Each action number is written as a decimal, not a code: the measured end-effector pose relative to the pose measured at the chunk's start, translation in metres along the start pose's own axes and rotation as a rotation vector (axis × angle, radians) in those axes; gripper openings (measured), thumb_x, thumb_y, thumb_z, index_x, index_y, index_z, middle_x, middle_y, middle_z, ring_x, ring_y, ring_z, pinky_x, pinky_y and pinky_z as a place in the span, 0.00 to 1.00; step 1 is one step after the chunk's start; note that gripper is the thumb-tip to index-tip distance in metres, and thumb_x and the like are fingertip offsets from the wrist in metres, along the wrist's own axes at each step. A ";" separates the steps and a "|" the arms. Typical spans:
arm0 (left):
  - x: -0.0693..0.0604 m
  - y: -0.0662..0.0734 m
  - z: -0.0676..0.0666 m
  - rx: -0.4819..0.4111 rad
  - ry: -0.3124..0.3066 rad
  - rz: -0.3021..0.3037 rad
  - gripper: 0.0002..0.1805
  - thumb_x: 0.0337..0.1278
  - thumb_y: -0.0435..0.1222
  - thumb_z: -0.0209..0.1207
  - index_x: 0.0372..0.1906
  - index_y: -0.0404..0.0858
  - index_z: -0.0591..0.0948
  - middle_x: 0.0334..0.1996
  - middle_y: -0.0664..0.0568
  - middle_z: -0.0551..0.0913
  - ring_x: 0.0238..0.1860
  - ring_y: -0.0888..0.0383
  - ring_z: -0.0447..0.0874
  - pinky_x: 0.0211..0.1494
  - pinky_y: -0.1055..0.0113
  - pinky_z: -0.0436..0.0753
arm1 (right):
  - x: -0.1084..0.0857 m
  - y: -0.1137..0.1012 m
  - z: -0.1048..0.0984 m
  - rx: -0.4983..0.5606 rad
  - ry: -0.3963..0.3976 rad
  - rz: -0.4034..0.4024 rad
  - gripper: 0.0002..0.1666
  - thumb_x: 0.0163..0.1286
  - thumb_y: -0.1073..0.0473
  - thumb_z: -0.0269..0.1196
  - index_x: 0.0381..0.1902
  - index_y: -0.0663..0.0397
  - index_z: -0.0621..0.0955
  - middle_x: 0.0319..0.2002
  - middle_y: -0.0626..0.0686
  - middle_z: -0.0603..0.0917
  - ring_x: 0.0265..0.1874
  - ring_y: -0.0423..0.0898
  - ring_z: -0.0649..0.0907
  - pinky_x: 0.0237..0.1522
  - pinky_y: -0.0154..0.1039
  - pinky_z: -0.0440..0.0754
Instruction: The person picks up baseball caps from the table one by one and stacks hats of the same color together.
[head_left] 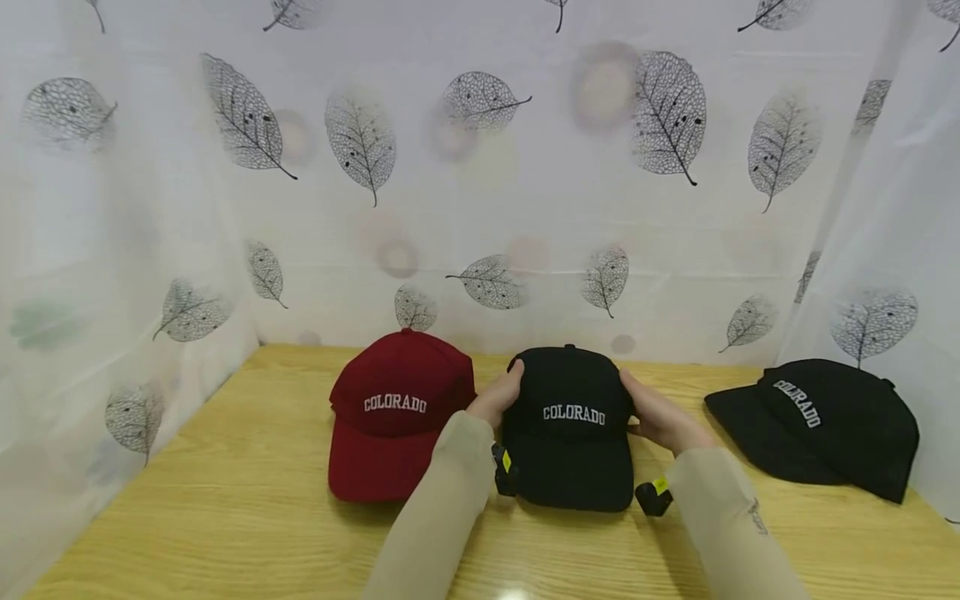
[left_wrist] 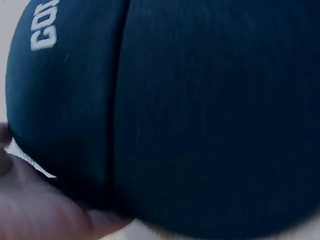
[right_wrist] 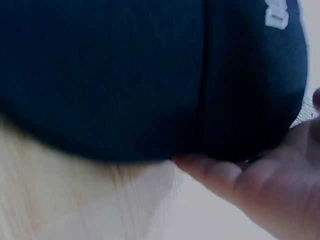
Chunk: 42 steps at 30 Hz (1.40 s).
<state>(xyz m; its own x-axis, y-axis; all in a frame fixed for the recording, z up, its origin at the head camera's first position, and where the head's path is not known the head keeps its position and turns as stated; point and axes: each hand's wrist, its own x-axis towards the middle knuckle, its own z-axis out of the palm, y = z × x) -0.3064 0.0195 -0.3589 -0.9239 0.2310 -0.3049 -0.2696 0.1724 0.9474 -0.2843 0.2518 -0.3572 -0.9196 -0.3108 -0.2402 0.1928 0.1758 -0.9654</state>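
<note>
A black baseball cap (head_left: 573,383) with white COLORADO lettering faces me, its brim toward the near side of the table. My left hand (head_left: 500,393) holds it by the crown's left side, and my right hand (head_left: 663,414) holds the right side. Close up in the left wrist view, the dark brim and crown (left_wrist: 200,120) fill most of the picture, with part of the left hand (left_wrist: 50,210) along the edge. The right wrist view has the same cap (right_wrist: 125,90) above the right hand (right_wrist: 270,185). Several fingers are hidden behind the cap.
Just left of the held cap sits a red COLORADO cap (head_left: 397,375), close to my left hand and sleeve. Another black cap (head_left: 840,417) lies angled at the table's right. A leaf-patterned white curtain (head_left: 525,200) hangs behind and beside the wooden table (head_left: 225,500).
</note>
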 end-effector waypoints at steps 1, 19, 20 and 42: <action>0.004 -0.002 0.000 0.000 -0.002 -0.001 0.37 0.64 0.55 0.31 0.67 0.32 0.48 0.66 0.40 0.49 0.64 0.43 0.47 0.62 0.48 0.50 | 0.001 -0.002 0.001 -0.016 -0.021 -0.002 0.47 0.65 0.33 0.33 0.67 0.60 0.36 0.66 0.65 0.34 0.64 0.60 0.36 0.57 0.61 0.45; -0.042 -0.011 -0.018 0.217 -0.067 -0.137 0.37 0.63 0.54 0.38 0.66 0.32 0.50 0.63 0.32 0.52 0.60 0.32 0.50 0.48 0.36 0.61 | -0.067 0.002 0.014 -0.272 0.001 0.153 0.47 0.68 0.39 0.38 0.64 0.73 0.40 0.59 0.80 0.46 0.57 0.70 0.57 0.51 0.59 0.63; -0.047 -0.012 -0.018 0.201 -0.091 -0.140 0.37 0.63 0.54 0.39 0.67 0.32 0.49 0.63 0.32 0.51 0.61 0.32 0.49 0.47 0.35 0.62 | -0.070 0.003 0.017 -0.263 -0.009 0.158 0.46 0.69 0.40 0.38 0.64 0.73 0.41 0.59 0.80 0.48 0.57 0.70 0.59 0.50 0.59 0.64; -0.066 -0.029 -0.007 0.345 -0.090 0.027 0.31 0.60 0.48 0.47 0.57 0.25 0.63 0.54 0.36 0.66 0.49 0.44 0.68 0.43 0.51 0.75 | -0.073 0.008 0.032 -0.781 0.017 -0.029 0.29 0.61 0.56 0.57 0.52 0.75 0.68 0.46 0.70 0.72 0.44 0.60 0.74 0.40 0.50 0.74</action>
<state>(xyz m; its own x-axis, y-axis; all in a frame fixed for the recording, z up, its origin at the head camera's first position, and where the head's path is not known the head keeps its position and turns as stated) -0.2397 -0.0072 -0.3659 -0.8980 0.3204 -0.3016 -0.1233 0.4747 0.8714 -0.2050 0.2456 -0.3511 -0.9269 -0.3123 -0.2081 -0.1227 0.7763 -0.6184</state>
